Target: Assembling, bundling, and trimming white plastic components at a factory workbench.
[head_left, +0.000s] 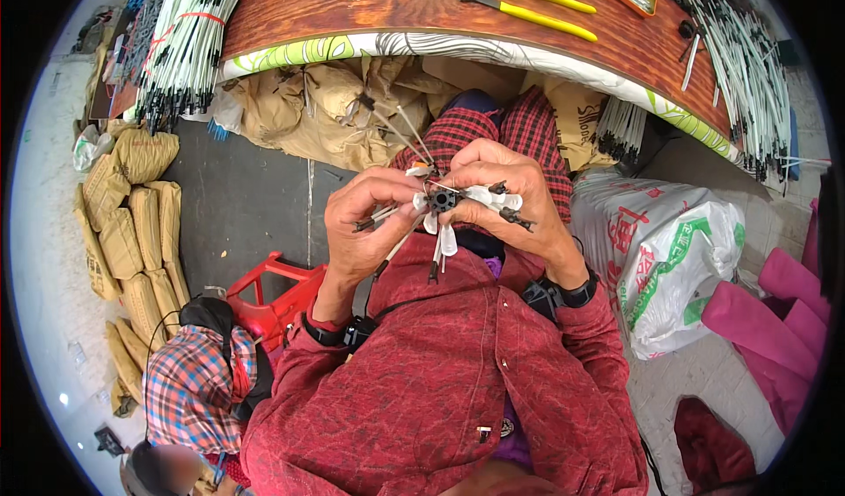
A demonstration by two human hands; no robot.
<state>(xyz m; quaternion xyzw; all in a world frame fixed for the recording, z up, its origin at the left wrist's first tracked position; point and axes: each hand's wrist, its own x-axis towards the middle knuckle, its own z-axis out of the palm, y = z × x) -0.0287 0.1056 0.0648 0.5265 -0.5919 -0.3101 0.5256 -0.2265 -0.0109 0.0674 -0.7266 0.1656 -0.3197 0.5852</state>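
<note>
Spoke hub [443,199], a small black round piece, sits in the middle of the head view, up close over the person's lap. Both hands hold it there, likely so the tiny holes are easy to see. White thin rods [489,198] with black tips stick out from it like flower petals. Left hand [370,223] is closed around a few loose rods and pinches near the hub. Right hand [510,201] is closed on the hub and its rods from the right side. Far away, yellow pliers [528,5] lie on the wooden tabletop [370,3], near a big pile of white rods [744,73] on the right, easy to reach
</note>
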